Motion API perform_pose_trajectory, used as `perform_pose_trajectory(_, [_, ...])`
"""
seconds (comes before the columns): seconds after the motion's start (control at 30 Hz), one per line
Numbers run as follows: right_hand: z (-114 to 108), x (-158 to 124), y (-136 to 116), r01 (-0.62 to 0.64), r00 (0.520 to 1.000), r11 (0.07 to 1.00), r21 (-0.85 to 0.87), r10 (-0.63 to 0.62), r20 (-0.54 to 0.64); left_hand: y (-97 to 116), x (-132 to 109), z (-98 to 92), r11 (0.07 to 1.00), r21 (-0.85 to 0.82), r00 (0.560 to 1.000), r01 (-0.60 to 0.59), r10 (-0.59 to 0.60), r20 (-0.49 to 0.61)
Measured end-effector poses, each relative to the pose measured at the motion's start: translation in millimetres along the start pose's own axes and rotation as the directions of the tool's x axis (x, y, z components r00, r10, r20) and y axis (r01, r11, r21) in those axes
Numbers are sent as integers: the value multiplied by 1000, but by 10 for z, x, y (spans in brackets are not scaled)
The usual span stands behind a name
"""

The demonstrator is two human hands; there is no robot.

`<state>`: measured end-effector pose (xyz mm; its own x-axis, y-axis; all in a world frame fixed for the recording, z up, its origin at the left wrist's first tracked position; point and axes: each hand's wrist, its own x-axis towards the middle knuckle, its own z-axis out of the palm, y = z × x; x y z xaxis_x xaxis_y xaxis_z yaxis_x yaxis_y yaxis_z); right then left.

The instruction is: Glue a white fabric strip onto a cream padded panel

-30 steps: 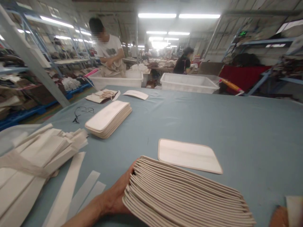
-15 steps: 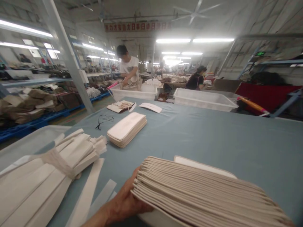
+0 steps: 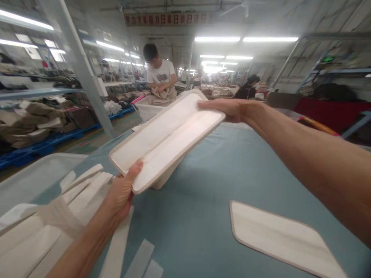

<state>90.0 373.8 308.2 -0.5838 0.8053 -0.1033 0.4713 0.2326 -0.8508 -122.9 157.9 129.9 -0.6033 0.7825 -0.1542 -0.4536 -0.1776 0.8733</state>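
Observation:
Both my hands hold a thick stack of cream fabric panels (image 3: 165, 141) up in the air over the blue-grey table (image 3: 203, 185). My left hand (image 3: 123, 191) grips the stack's near end, thumb on top. The far end rests in my right hand (image 3: 228, 109), arm stretched across the view, fingers wrapped round the edge. A single cream panel with a beige border (image 3: 281, 237) lies flat on the table at the lower right, below my right arm.
A tied bundle of white fabric strips (image 3: 52, 220) and loose strips (image 3: 139, 258) lie at the left. A person in a white shirt (image 3: 160, 77) works at white bins beyond the table. Shelving with fabric lines the left; another person sits far back.
The stack, which lay low on the table under my left hand, has been lifted and carried up and away, and my right hand now grips its far end. The single panel is uncovered.

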Motion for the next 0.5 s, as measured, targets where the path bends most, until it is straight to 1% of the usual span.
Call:
perform_pose_trajectory(0.1, [108, 523, 21, -57, 997, 996, 75, 54, 50, 69, 168, 17, 992, 51, 986, 115, -108, -127])
perform_pose_trajectory(0.17, [170, 788, 81, -111, 993, 990, 93, 106, 58, 29, 270, 16, 982, 69, 974, 173, -160, -163])
perform_pose_trajectory(0.23, [219, 1000, 151, -167, 985, 981, 98, 160, 68, -48, 363, 14, 984, 59, 974, 167, -156, -163])
perform_pose_trajectory(0.33, [257, 1243, 269, -248, 965, 964, 94, 237, 114, -157, 470, 27, 990, 48, 985, 136, -130, -118])
perform_pose_trajectory(0.4, [264, 1375, 358, -266, 957, 959, 99, 251, 147, -199, 504, 50, 990, 51, 988, 134, -129, -87])
perform_pose_trajectory(0.5, [272, 1550, 503, -259, 955, 958, 125, 235, 180, -227, 494, 100, 986, 89, 988, 138, -132, -79])
